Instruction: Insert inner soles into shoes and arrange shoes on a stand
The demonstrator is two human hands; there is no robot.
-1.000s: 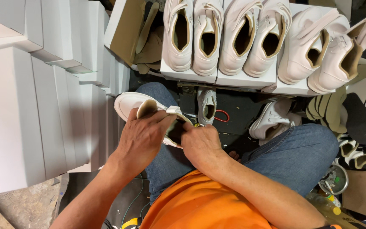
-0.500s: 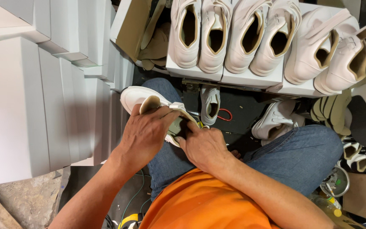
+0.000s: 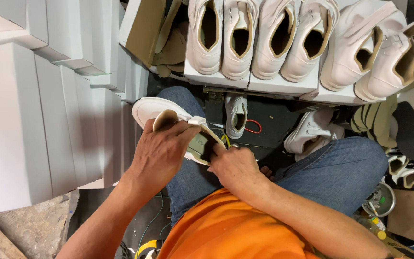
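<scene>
We hold a white sneaker (image 3: 152, 108) over our left knee, its long axis running from upper left to lower right, the rounded toe pointing up and left toward the stacked white boxes (image 3: 34, 115) and the heel end lying under our hands. Our left hand (image 3: 161, 153) wraps over the shoe's middle, fingers closed around it and around a tan insole (image 3: 165, 120) whose front end curls up beside the toe. Our right hand (image 3: 235, 168) sits just beside the left, fingertips pressed into the shoe's opening at the heel. Beyond our knees, a row of white sneakers (image 3: 259, 38) stands toes-up on white boxes.
</scene>
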